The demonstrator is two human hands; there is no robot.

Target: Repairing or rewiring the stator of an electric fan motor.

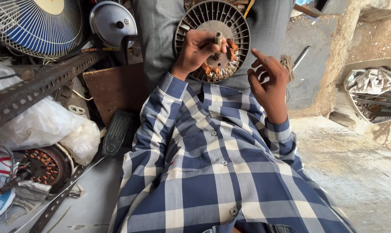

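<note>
Single head-worn view, facing steeply down, close over own shirt [212, 172] and lap

Landmark: fan motor [212, 39] on the lap.
Right of it: bare concrete floor [359, 168], open passage.
Left of it: blocked by perforated angle bar [36, 88], plastic bag [44, 125], table fan [36, 23].
Above it: left hand [199, 49] covers the windings.

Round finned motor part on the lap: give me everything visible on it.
The motor part is a round grey casing with radial fins around its rim, likely metal or plastic. Inside sits a ring of copper-coloured windings, partly hidden. It rests tilted on the person's grey-trousered lap, open face toward the camera. The left hand lies on it, holding a small cylindrical tool. The right hand hovers just clear.
</note>
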